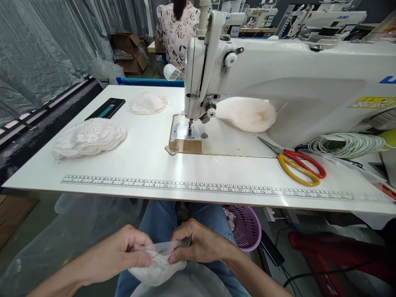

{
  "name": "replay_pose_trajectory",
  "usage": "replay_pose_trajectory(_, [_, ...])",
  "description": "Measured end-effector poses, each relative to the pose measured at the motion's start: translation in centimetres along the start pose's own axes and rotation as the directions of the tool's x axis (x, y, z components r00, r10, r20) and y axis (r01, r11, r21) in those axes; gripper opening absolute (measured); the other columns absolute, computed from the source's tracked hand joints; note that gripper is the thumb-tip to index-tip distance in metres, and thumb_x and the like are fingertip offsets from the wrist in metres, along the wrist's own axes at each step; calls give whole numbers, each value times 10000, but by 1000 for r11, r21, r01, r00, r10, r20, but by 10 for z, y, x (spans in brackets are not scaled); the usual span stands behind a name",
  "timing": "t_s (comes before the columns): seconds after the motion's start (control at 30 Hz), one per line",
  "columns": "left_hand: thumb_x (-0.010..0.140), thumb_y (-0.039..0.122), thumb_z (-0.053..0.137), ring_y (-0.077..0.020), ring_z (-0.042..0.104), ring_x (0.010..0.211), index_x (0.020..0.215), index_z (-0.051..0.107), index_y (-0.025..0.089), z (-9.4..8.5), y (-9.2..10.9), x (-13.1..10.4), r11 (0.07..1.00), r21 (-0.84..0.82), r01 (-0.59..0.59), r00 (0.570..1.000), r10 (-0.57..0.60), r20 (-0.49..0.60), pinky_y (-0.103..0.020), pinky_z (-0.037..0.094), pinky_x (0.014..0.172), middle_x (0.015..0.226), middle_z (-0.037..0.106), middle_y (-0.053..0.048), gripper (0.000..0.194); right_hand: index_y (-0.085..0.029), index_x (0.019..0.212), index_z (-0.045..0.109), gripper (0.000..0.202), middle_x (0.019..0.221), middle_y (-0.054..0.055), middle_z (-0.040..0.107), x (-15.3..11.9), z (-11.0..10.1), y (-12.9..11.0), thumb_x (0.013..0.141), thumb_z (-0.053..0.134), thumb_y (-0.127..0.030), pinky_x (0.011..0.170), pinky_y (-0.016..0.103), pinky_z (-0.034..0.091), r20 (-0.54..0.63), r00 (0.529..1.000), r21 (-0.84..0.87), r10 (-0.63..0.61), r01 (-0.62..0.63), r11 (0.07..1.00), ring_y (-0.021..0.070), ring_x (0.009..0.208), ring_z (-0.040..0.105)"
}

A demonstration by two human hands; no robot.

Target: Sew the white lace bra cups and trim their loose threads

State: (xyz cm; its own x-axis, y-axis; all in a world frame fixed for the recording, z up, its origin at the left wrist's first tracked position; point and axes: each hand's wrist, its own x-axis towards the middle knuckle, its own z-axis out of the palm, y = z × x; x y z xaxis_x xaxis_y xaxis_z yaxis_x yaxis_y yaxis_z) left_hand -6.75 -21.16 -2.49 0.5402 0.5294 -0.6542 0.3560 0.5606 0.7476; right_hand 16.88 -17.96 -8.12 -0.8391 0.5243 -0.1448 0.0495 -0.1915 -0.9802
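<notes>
Over my lap, below the table edge, both hands hold a small white rounded fabric piece (159, 270) with a sheer upper edge and lacy trim. My left hand (134, 249) pinches its left side between thumb and fingers. The right side is gripped by my right hand (192, 243), thumb in front and fingers curled behind. A larger pale sheet (188, 284) lies beneath on my lap; its kind is unclear. On the table top, a stack of white lacy fabric pieces (89, 138) rests at the left, and a smaller pale lace piece (148, 103) lies farther back.
A white sewing machine (291, 70) stands across the table (148, 165), a beige padded piece (250, 115) under its arm. Scissors (293, 163) and coiled cord (346, 144) lie right, a phone (107, 108) left. A purple basket (247, 229) stands below. Another person (177, 33) sits behind.
</notes>
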Motion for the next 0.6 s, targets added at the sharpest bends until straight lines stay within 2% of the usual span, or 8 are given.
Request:
replay_pose_trajectory(0.17, [727,385,736,-109,294,565,781,694,137,1,3,-1,999,-39,-14,999,16,46,-229,198,530,599,424,33,258,-98,764,716,465,593,-8,568,-1,-1,-1,706,715,-559,483,176,359,22,999,27,43,-44,999,74,512,468])
replay_pose_trajectory(0.3, [688,312,754,-98,274,531,780,696,143,1,7,0,1000,6,25,999,-25,24,-227,181,499,573,412,45,200,-105,753,718,418,600,-11,567,-2,-2,-2,717,721,-521,490,171,358,25,999,29,36,-36,999,66,514,449])
replay_pose_trajectory(0.4, [701,327,744,-98,281,533,770,687,140,1,7,1,999,33,25,1000,-25,9,-229,177,498,576,409,44,207,-105,764,722,375,609,-8,572,-1,-2,-1,730,725,-479,501,168,365,27,999,42,21,-22,999,66,523,456])
replay_pose_trajectory(0.6, [746,389,726,-107,284,543,785,676,145,1,5,4,1000,22,0,998,-2,57,-247,170,514,595,395,36,252,-111,789,726,383,612,-2,577,0,-3,-1,739,715,-490,512,178,378,47,999,35,17,-18,999,81,544,483])
